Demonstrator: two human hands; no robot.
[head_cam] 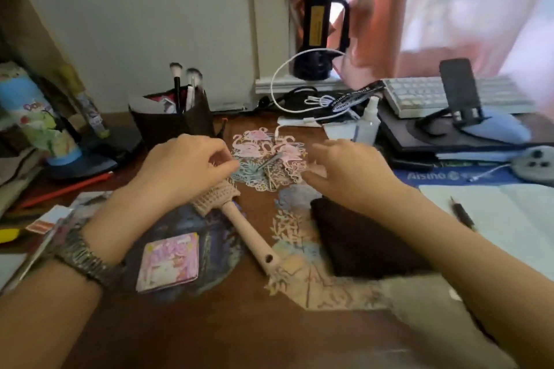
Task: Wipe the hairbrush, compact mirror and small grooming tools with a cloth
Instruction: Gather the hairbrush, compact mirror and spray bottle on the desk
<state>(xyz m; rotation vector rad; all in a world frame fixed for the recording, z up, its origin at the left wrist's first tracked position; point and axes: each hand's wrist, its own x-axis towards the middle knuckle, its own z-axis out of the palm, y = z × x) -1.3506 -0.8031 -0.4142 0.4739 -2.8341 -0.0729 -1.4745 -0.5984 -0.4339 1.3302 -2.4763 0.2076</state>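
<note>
Nearest the camera, both forearms are cut off by the lower frame edge, and a metal watch band (85, 257) is seen on the left wrist. A pink square compact mirror (168, 262) lies closed on the wooden desk (209, 323), just left of the hairbrush (239, 216), which lies diagonally with its handle toward the camera. The bristle head is partly hidden under the left hand (183, 163), whose fingers are curled narrowly at the brush head; whether anything is pinched between them cannot be told. A dark folded cloth (359, 240) lies right of the brush, its far edge covered by the right wrist. The right hand (344, 171) hovers with fingers loosely spread, holding nothing. Between the hands, small metal grooming tools (269, 166) lie on a flamingo-patterned mat (260, 141); their exact kinds are hard to make out through blur. Farther back, a dark holder (171, 123) is seen with makeup brushes (184, 81) standing in it beside unclear contents. A small clear spray bottle (367, 121) stands to the right.
</note>
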